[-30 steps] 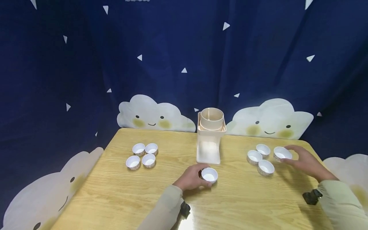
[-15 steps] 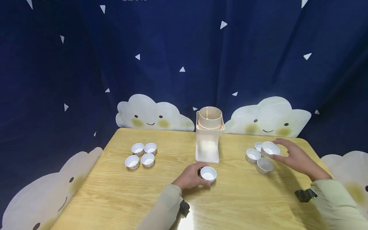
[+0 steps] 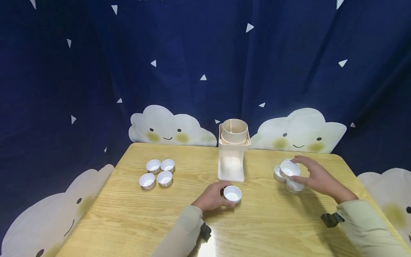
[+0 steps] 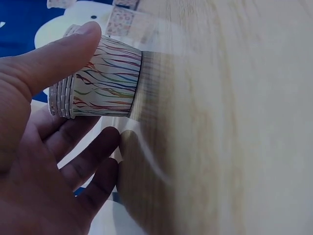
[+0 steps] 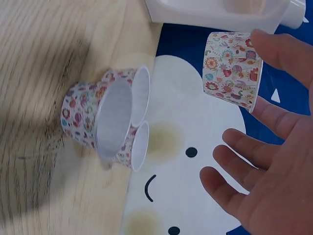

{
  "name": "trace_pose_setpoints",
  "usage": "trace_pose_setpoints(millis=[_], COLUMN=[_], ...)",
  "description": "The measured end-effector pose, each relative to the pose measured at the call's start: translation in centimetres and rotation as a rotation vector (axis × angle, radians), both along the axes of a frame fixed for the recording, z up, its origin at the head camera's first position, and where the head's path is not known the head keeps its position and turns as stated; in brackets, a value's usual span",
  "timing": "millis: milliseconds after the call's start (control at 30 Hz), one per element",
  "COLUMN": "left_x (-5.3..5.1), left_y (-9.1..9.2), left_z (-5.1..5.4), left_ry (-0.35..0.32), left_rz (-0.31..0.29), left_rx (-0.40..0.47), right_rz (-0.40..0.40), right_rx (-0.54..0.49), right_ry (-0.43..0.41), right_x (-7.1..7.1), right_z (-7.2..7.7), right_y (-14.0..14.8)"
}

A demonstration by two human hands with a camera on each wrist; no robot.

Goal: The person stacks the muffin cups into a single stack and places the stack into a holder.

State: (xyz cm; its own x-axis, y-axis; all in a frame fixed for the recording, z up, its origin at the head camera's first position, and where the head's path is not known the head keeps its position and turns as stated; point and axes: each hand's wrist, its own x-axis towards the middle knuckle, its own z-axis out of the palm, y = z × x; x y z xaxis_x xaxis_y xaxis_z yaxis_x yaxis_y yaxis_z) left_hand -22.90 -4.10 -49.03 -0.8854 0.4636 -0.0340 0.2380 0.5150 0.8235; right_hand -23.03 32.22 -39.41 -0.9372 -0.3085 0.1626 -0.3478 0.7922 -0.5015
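While the right hand (image 3: 321, 180) pinches it near the rim between thumb and fingers, the flower-print cup (image 5: 232, 68) hangs above three matching cups (image 5: 78, 115) at the right of the table; the hand's remaining fingers spread loosely, holding nothing. It looks to me like thin paper, light and a bit springy, so I'd expect the wall to dent under a hard squeeze; the stiffer-looking rim seems the best place to hold. Nearer the middle, the left hand (image 3: 211, 197) grips a wavy-striped stack (image 4: 107, 81) of nested cups, thumb on one side and fingers on the other, right at the tabletop or just above it. Such a stack should feel firmer than one cup. Just beyond stands a cream holder (image 3: 232, 167), and to the left sit four more cups (image 3: 165, 179) close together. The table (image 3: 128, 214) is pale wood, its near-side gleam suggesting a smooth finish. Behind hangs a navy curtain (image 3: 192, 35) with smiling clouds (image 3: 298, 132) and white triangles (image 3: 249, 27).
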Motion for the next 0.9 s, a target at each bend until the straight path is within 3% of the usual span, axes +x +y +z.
trace_pose_setpoints(millis=[300,533,600,800,900], left_x=[0.1,0.0,0.0,0.6,0.7], left_y=[-0.1,0.3,0.5,0.5,0.4], left_z=[0.0,-0.5,-0.5,0.2,0.4], left_ry=[0.006,0.089,0.133,0.270,0.289], left_rz=[-0.001,-0.016,-0.002,0.050,0.022], left_rx=[0.024,0.017,-0.016,-0.224,-0.231], right_rz=[0.041,0.044,0.046,0.054,0.072], right_rx=[-0.001,-0.003,-0.007,-0.006,-0.026], right_ry=[0.035,-0.018,-0.020,0.002,0.008], right_x=[0.2,0.4,0.4,0.2,0.2], right_z=[-0.2,-0.8,-1.0,-1.3,-1.3], right_y=[-1.6,-3.2,-3.6,-4.7,-5.3])
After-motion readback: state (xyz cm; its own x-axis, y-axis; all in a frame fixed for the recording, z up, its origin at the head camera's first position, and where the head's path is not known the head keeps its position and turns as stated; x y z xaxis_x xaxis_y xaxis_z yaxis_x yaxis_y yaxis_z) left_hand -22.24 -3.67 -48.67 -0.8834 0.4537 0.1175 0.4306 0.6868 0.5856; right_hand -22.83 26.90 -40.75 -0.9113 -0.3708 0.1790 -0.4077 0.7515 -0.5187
